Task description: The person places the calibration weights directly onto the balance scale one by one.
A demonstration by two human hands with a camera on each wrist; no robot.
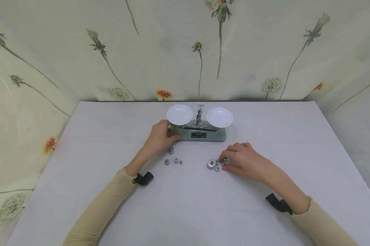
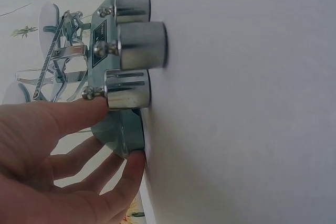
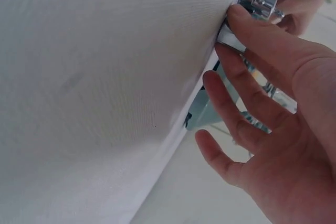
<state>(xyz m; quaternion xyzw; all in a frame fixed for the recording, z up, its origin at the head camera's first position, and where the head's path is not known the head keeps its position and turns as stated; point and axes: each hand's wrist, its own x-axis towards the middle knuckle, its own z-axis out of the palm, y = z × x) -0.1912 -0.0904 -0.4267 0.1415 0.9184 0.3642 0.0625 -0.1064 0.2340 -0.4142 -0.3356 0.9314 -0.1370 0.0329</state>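
Observation:
A green balance scale (image 1: 200,136) with two white pans (image 1: 180,114) stands at the table's back. My left hand (image 1: 159,137) grips the left end of its base, thumb in front; in the left wrist view, fingers (image 2: 134,169) bend round the base (image 2: 123,129). Close before that hand are several metal weights (image 1: 171,150). On the right, my right hand (image 1: 246,161) pinches a knobbed metal weight (image 1: 224,162) between thumb and fingers, at the table surface. The right wrist view shows this weight (image 3: 231,39) partly hidden, the other fingers (image 3: 218,90) spread.
Directly left of the pinched weight stand a large weight (image 1: 211,164) and two small ones (image 1: 217,168). A white cloth covers the table (image 1: 178,212). Behind its back edge hangs a flower-patterned curtain (image 1: 172,61).

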